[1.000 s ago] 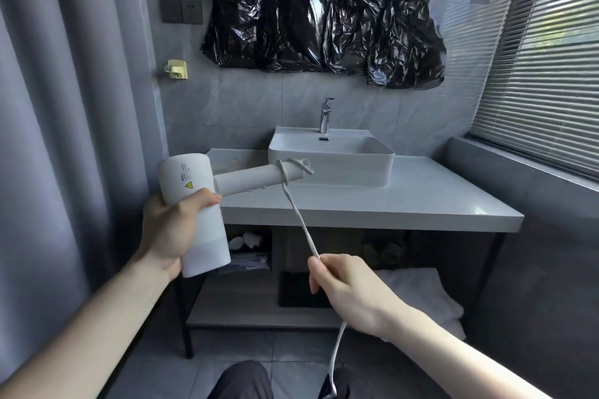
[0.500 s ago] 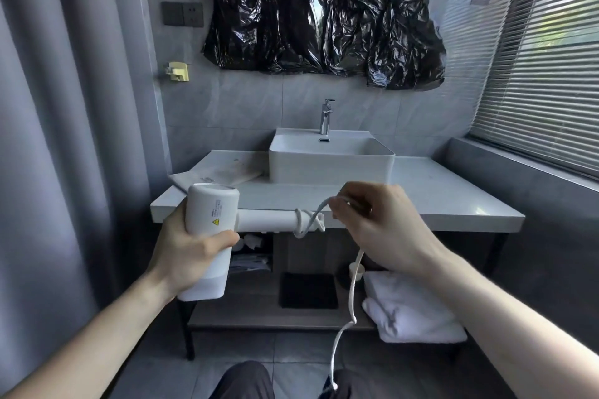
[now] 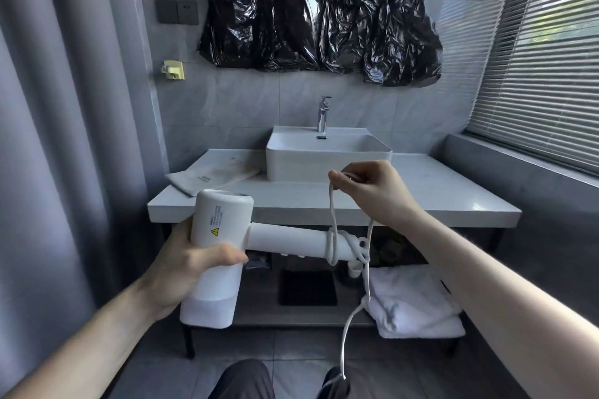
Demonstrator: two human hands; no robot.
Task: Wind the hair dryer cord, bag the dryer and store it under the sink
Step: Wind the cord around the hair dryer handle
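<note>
My left hand (image 3: 191, 264) grips the barrel of a white hair dryer (image 3: 223, 236), whose handle points right. Its white cord (image 3: 334, 223) is looped a few turns around the far end of the handle. My right hand (image 3: 369, 186) pinches the cord above the handle, and the loose part hangs down towards my legs. A flat grey pouch (image 3: 210, 173) lies on the left of the white counter (image 3: 437, 185), beside the basin (image 3: 327, 152).
Under the counter is an open shelf (image 3: 259, 317) with a folded white towel (image 3: 415, 304), a dark box (image 3: 308, 287) and small items. A grey curtain (image 3: 64, 139) hangs at the left. Window blinds (image 3: 544, 58) fill the right. Black plastic covers the mirror.
The dryer has dropped lower and turned. My right hand has carried the cord up and over the handle, adding turns, and now holds it higher above the handle.
</note>
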